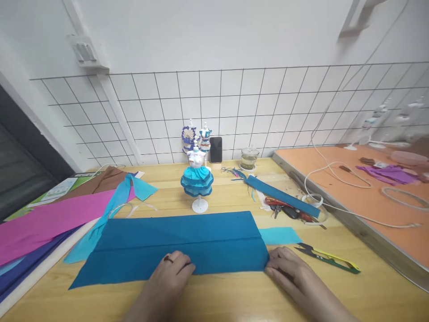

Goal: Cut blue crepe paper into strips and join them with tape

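Observation:
A large folded sheet of dark teal crepe paper [174, 243] lies flat on the wooden table [217, 295] in front of me. My left hand [170, 270] rests on its near edge at the middle, fingers curled down onto the paper, a ring on one finger. My right hand [288, 268] presses at the sheet's near right corner, fingers bent and pinching the edge. A lighter blue strip [279, 235] sticks out from under the sheet on the right.
A small mannequin in a blue ruffled skirt [197, 181] stands behind the sheet. Pink, purple and brown paper [50, 221] lies at left. Thread snips [326, 258], a teal strip [281, 196], keys, a glass jar [250, 157] and an orange board [362, 197] are at right.

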A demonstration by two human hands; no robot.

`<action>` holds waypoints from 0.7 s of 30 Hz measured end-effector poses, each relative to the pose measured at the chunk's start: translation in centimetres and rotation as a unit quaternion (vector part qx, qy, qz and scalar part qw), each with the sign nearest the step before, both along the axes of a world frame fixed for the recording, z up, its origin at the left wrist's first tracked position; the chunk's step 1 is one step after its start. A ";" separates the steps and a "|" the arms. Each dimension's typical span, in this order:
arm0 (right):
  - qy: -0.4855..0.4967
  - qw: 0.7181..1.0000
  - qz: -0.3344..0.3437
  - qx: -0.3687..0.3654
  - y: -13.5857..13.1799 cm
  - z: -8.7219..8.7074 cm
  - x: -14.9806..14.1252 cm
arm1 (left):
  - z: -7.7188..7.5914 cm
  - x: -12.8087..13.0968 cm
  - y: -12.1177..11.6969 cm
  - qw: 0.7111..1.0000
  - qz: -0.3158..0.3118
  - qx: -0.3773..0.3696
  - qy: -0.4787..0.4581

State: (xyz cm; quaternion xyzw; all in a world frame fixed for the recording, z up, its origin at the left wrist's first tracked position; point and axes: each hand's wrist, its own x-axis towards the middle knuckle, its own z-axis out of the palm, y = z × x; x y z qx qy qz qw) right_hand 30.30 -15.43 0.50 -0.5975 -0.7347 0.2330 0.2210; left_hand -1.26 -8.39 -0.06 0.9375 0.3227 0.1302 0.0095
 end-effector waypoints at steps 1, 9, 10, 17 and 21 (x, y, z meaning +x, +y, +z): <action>0.005 1.000 -0.006 0.001 0.0 -0.1 0.0 | 0.3 0.7 0.0 0.999 0.004 -0.033 -0.006; 0.021 0.999 -0.041 0.017 0.0 -1.1 0.0 | 0.7 1.6 0.3 0.979 0.068 -0.174 -0.078; 0.019 0.999 -0.044 0.015 0.0 -1.1 0.0 | 0.6 1.6 0.3 0.976 0.082 -0.188 -0.078; 0.021 0.998 -0.054 0.001 0.5 -1.1 0.1 | 1.1 2.3 0.1 0.954 0.140 -0.252 -0.075; 0.016 0.998 -0.055 -0.007 0.6 -0.8 0.0 | 1.2 2.4 0.3 0.949 0.154 -0.268 -0.066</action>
